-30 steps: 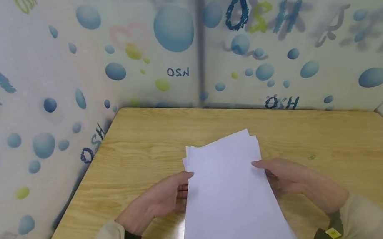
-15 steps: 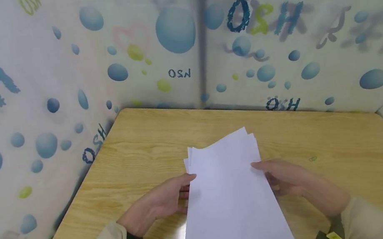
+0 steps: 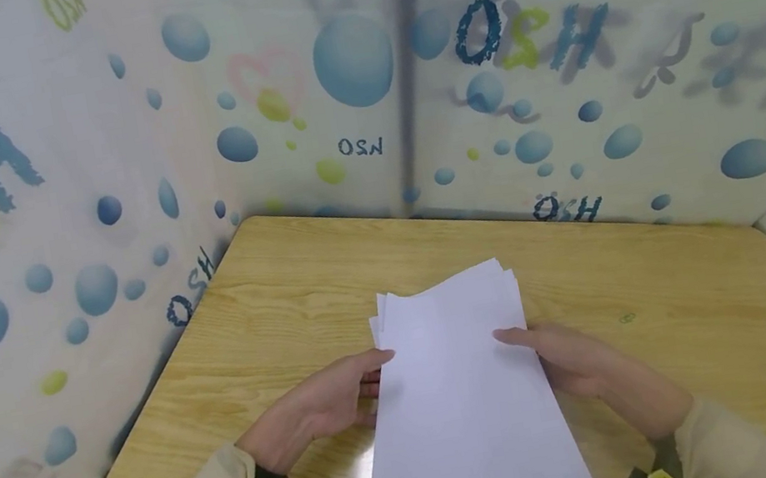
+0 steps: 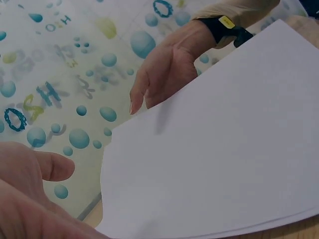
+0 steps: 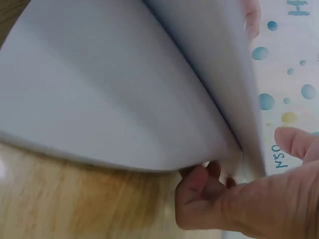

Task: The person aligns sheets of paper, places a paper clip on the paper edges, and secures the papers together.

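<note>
A stack of white paper sheets [image 3: 468,411] rises off the table between both hands, its far corners slightly uneven. My left hand [image 3: 336,391] holds the left long edge, thumb over the top sheet and other fingers at the side and partly beneath. On the opposite edge, my right hand [image 3: 574,359] grips the stack with its thumb lying across the top. Sheets [image 5: 109,89] spread apart in the right wrist view, where curled fingers [image 5: 197,199] meet the lower sheets. From the left wrist, the broad face of the paper [image 4: 214,134] shows; it hides some right-hand fingers.
A small green paper clip [image 3: 628,318] lies on the wooden table [image 3: 273,308] to the right of the stack. Walls printed with blue bubbles and letters [image 3: 353,62] stand along the table's back and left. Both wrists carry black straps with cameras.
My right thumb has slid inward over the top sheet. The paper's far edge has flexed and shifted slightly. My left hand keeps almost the same place.
</note>
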`<state>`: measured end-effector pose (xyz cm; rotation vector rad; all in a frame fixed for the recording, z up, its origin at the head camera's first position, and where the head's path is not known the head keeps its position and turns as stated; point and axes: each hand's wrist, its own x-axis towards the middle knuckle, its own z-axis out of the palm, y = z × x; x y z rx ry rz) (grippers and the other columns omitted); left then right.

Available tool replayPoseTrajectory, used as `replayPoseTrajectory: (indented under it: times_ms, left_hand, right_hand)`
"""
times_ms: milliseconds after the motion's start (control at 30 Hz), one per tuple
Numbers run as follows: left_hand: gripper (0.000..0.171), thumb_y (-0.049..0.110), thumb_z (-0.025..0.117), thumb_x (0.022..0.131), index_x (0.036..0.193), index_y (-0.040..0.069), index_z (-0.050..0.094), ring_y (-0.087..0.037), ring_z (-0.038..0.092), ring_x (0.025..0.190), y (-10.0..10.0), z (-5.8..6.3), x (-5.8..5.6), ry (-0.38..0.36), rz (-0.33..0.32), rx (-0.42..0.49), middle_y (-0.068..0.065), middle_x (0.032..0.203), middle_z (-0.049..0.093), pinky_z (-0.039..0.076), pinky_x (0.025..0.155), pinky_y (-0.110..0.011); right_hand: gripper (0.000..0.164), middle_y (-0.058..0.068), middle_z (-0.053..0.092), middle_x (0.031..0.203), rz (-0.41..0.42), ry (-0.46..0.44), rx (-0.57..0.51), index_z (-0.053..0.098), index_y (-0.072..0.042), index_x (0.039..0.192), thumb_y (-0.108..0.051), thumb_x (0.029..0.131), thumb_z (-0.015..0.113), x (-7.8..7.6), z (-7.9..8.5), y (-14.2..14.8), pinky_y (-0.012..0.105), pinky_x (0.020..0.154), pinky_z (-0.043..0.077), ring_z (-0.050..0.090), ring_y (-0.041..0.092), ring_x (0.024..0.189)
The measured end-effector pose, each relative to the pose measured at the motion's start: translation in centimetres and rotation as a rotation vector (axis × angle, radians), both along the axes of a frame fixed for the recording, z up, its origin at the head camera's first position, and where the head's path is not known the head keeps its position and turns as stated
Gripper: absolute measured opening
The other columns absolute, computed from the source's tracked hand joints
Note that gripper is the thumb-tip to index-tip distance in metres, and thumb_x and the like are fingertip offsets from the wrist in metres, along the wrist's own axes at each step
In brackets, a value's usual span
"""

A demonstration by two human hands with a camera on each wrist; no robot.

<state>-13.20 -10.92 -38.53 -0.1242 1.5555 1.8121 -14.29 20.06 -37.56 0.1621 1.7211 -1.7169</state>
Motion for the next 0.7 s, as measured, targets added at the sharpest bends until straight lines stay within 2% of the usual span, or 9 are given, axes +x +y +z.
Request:
replayPoseTrajectory:
  times_ms: [133,300,467,567,700]
  left_hand:
    - [0.052,0.037,0.060,0.095,0.124,-0.002,0.045,-0.031,0.042,0.107,0.1,0.0,0.1,0.002,-0.002,-0.010,-0.018,0.119,0.036,0.050,0.082,-0.045]
    - [0.053,0.036,0.060,0.095,0.125,-0.003,0.043,-0.031,0.041,0.107,0.0,0.0,0.2,0.009,-0.008,-0.018,-0.018,0.119,0.034,0.049,0.082,-0.045]
    - [0.052,0.036,0.059,0.096,0.127,-0.003,0.044,-0.032,0.043,0.108,0.0,0.1,0.2,0.016,-0.007,-0.024,-0.019,0.120,0.037,0.048,0.083,-0.045]
    - [0.052,0.036,0.060,0.095,0.126,-0.003,0.044,-0.031,0.040,0.107,0.1,0.1,0.3,0.017,0.002,-0.057,-0.016,0.117,0.035,0.045,0.082,-0.043]
    - [0.052,0.035,0.061,0.094,0.123,-0.003,0.042,-0.030,0.035,0.106,0.2,0.0,0.4,0.025,0.019,-0.097,-0.014,0.114,0.031,0.044,0.081,-0.043]
  right_hand:
    - [0.071,0.018,0.052,0.132,-0.038,0.003,0.022,0.019,-0.006,0.147,-0.033,0.096,0.061,0.1,-0.3,-0.2,0.045,0.093,0.047,0.057,0.029,0.111]
    - [0.069,0.016,0.064,0.112,-0.112,0.045,0.206,0.033,0.003,0.141,-0.034,0.093,0.066,0.4,-0.9,0.2,0.040,0.079,0.054,0.065,0.028,0.094]
    - [0.057,0.016,0.063,0.113,-0.060,0.116,0.259,0.039,0.008,0.140,-0.022,0.097,0.061,0.7,-1.7,0.8,0.041,0.079,0.054,0.064,0.027,0.093]
    - [0.052,0.016,0.063,0.113,-0.029,0.161,0.276,0.038,0.006,0.142,-0.014,0.098,0.058,1.1,-2.2,1.0,0.041,0.077,0.054,0.064,0.027,0.092]
    - [0.052,0.016,0.064,0.108,-0.042,0.211,0.321,0.036,0.001,0.144,-0.012,0.099,0.056,1.5,-2.7,0.9,0.042,0.074,0.055,0.065,0.027,0.088]
